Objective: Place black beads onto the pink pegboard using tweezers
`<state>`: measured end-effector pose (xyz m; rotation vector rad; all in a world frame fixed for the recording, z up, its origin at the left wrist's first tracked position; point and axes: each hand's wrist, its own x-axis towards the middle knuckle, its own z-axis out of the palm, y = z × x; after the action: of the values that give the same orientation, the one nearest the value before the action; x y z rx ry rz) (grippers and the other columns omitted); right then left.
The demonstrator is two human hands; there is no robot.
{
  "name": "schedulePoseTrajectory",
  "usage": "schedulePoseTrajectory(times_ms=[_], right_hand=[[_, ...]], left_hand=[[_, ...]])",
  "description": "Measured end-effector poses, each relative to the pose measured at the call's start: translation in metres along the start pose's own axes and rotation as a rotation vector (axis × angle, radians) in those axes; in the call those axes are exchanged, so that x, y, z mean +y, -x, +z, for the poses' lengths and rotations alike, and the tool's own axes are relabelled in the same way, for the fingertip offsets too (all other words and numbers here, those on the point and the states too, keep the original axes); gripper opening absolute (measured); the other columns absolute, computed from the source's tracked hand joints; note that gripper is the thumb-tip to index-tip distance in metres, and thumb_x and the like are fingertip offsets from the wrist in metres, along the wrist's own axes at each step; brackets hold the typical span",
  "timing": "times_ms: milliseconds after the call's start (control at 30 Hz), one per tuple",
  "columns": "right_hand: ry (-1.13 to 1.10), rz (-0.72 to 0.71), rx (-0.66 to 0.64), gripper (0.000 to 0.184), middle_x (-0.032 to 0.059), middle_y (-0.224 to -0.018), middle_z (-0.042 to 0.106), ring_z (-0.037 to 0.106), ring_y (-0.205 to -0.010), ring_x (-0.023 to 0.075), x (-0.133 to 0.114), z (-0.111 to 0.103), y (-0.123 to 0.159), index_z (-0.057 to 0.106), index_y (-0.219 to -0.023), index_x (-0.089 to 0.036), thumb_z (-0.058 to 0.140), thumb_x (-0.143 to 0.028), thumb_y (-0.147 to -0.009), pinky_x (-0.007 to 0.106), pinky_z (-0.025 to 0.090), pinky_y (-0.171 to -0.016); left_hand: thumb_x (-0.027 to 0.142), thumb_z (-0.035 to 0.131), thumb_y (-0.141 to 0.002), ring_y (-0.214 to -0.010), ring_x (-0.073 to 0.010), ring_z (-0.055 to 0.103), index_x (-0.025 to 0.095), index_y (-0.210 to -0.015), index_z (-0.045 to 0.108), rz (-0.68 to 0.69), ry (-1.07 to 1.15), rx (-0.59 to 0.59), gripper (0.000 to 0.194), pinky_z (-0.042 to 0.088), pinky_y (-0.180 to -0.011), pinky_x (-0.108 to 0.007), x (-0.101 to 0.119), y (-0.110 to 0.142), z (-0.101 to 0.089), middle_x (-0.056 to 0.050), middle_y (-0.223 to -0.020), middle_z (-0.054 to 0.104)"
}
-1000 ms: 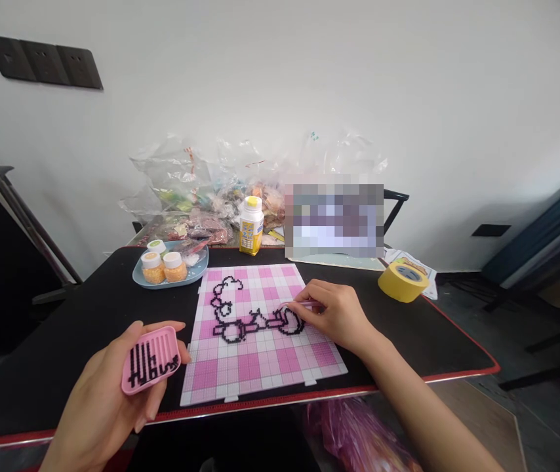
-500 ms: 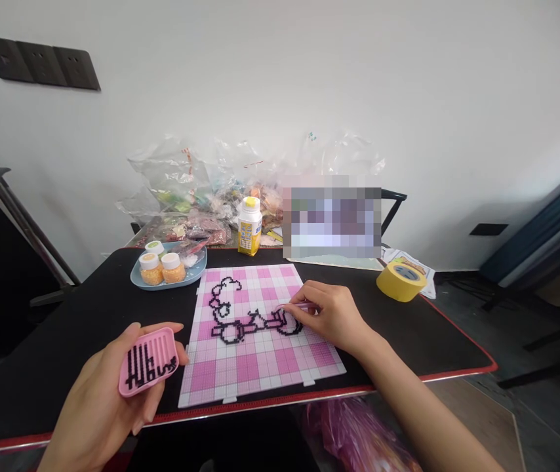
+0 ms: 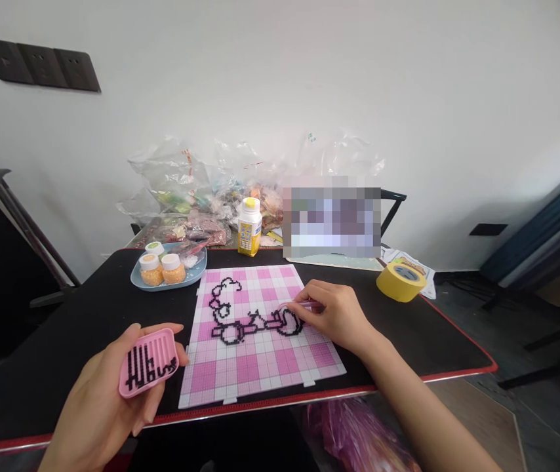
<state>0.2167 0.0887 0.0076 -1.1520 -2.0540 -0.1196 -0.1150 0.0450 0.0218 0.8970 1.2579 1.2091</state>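
A black table [image 3: 408, 328] carried a pink checked pegboard [image 3: 255, 367] with a black bead outline [image 3: 240, 314]. At seven o'clock of the board, the left hand [image 3: 98, 406] gripped a pink bead tray [image 3: 148, 362]. The right hand [image 3: 336, 314], nearer the outline, pinched a thin pink tool [image 3: 300, 305], its length pointing toward nine o'clock, tip at the beads.
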Motion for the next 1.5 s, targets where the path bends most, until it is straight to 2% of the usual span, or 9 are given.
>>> schedulePoseTrajectory(times_ms=[233,567,800,900,1033,1300,1500], right_hand=[[0.013,0.011,-0.003,0.031,0.0023,-0.072,0.071,0.06,-0.057,0.0115,0.0018,-0.0017,0.0004,0.07,-0.075,-0.019,0.065,-0.04,-0.097,0.022,0.038,-0.053],[0.019,0.001,-0.005,0.033,0.0026,-0.072,0.071,0.059,-0.057,0.0113,0.0012,-0.0007,-0.0007,0.07,-0.076,-0.018,0.063,-0.042,-0.098,0.022,0.039,-0.053],[0.025,0.014,-0.017,0.042,0.0038,-0.071,0.071,0.06,-0.057,0.0114,-0.0015,-0.0007,-0.0028,0.07,-0.075,-0.018,0.057,-0.049,-0.101,0.023,0.039,-0.053],[0.025,0.003,-0.004,0.04,0.0034,-0.07,0.07,0.06,-0.057,0.0113,-0.0014,-0.0006,-0.0022,0.07,-0.074,-0.018,0.058,-0.047,-0.1,0.023,0.038,-0.053],[0.008,0.003,0.007,0.035,0.003,-0.071,0.071,0.059,-0.057,0.011,0.0,-0.0015,-0.0006,0.07,-0.075,-0.018,0.062,-0.043,-0.099,0.022,0.038,-0.052],[0.006,0.012,-0.004,0.036,0.0031,-0.071,0.071,0.059,-0.057,0.0112,-0.0006,-0.0008,-0.0007,0.07,-0.075,-0.018,0.061,-0.044,-0.099,0.022,0.039,-0.053],[-0.01,0.01,-0.019,0.034,0.003,-0.072,0.071,0.059,-0.057,0.0112,-0.0023,0.0008,-0.0018,0.071,-0.076,-0.018,0.062,-0.042,-0.098,0.022,0.04,-0.053]], left_hand=[[0.063,0.083,-0.066,-0.026,-0.0096,0.045,0.009,-0.107,0.073,0.001,0.009,0.0,0.069,0.035,-0.024,-0.021,0.0017,0.0013,0.0017,-0.012,-0.071,0.08],[0.059,0.077,-0.076,-0.027,-0.0085,0.045,0.01,-0.107,0.074,0.034,0.003,-0.002,0.058,0.036,-0.025,-0.019,0.0024,0.0028,0.0039,-0.012,-0.072,0.08],[0.058,0.077,-0.076,-0.026,-0.0086,0.045,0.008,-0.107,0.074,0.031,0.009,0.005,0.058,0.036,-0.024,-0.019,0.0023,0.005,0.0052,-0.014,-0.072,0.08],[0.056,0.076,-0.077,-0.027,-0.0075,0.044,0.009,-0.105,0.074,0.035,0.015,0.033,0.055,0.034,-0.024,-0.017,0.0037,0.0067,0.0075,-0.012,-0.07,0.079],[0.059,0.08,-0.072,-0.026,-0.0088,0.045,0.009,-0.106,0.073,0.02,-0.008,0.005,0.062,0.037,-0.025,-0.02,0.0052,0.0054,0.0061,-0.013,-0.071,0.08],[0.059,0.076,-0.078,-0.027,-0.0093,0.047,0.009,-0.109,0.072,0.02,-0.014,-0.008,0.059,0.037,-0.025,-0.02,0.0024,0.004,0.0014,-0.013,-0.073,0.08],[0.057,0.078,-0.075,-0.025,-0.0095,0.046,0.009,-0.109,0.073,0.009,0.0,-0.006,0.06,0.038,-0.025,-0.022,0.0022,0.0014,0.0001,-0.014,-0.073,0.08]])
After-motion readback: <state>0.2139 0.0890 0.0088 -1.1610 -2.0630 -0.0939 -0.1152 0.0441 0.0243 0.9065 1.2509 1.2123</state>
